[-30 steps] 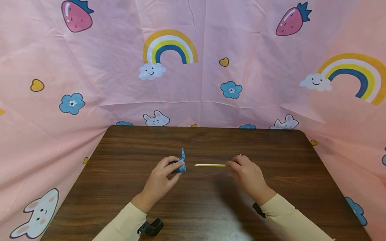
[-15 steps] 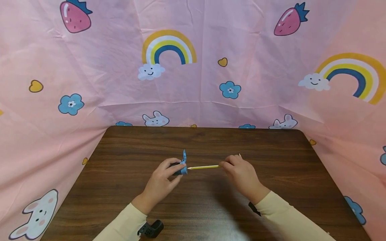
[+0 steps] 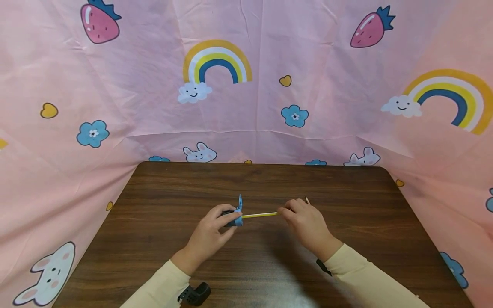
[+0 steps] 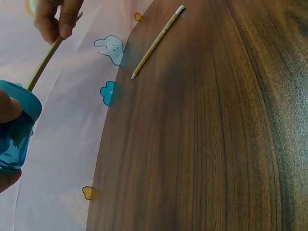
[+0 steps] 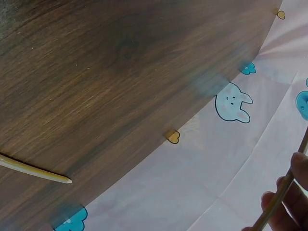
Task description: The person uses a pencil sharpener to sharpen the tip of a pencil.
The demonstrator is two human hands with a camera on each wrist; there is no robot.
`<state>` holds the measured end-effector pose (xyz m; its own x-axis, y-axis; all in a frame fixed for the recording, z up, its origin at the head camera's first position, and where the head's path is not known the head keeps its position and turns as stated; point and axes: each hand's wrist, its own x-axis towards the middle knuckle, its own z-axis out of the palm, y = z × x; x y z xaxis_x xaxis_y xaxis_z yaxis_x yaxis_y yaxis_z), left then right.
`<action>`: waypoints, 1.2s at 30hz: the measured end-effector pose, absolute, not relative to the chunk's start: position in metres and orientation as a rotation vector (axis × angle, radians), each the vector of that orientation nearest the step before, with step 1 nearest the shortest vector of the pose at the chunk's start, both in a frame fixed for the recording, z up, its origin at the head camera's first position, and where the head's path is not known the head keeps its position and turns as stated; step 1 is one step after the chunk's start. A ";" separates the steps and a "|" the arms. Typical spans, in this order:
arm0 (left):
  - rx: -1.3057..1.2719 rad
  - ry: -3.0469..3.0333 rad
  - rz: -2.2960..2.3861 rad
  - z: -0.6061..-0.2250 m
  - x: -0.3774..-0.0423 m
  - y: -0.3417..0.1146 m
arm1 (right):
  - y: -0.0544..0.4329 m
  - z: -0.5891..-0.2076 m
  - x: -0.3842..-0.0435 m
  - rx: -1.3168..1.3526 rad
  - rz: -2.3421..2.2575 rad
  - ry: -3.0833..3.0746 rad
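My left hand (image 3: 208, 234) grips a small pencil sharpener (image 3: 238, 220) with a light blue top and a see-through blue body. The flip lid (image 3: 240, 202) stands up, and the mouth faces right. Between thumb and fingers my right hand (image 3: 308, 226) pinches a yellow pencil (image 3: 259, 215), its front end at the sharpener's mouth and its point hidden there. The left wrist view shows the same sharpener (image 4: 21, 127) with the pencil (image 4: 44, 67) running up to the right hand. A second pencil (image 4: 156, 43) lies on the table; in the head view only its tip shows beyond the right hand.
The dark wood-grain table (image 3: 185, 184) has a pink printed cloth (image 3: 258, 107) hanging behind it and along both sides. A black wrist device (image 3: 194, 294) sits at the left sleeve, another (image 3: 323, 266) at the right.
The right hand has moved left with the pencil, closing the gap until its point went into the sharpener's mouth. The left hand and sharpener have shifted slightly right.
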<state>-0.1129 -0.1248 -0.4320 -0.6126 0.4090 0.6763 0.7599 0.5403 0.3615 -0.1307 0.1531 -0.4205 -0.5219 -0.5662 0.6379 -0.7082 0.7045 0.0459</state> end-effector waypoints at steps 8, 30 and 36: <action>-0.949 -2.291 -0.870 -0.430 -0.111 -0.122 | 0.152 -0.420 -0.129 0.993 0.286 -2.277; -0.974 -2.274 -0.857 -0.425 -0.113 -0.124 | 0.151 -0.416 -0.122 0.933 0.401 -2.317; -0.961 -2.272 -0.883 -0.425 -0.111 -0.123 | 0.158 -0.417 -0.122 0.977 0.406 -2.263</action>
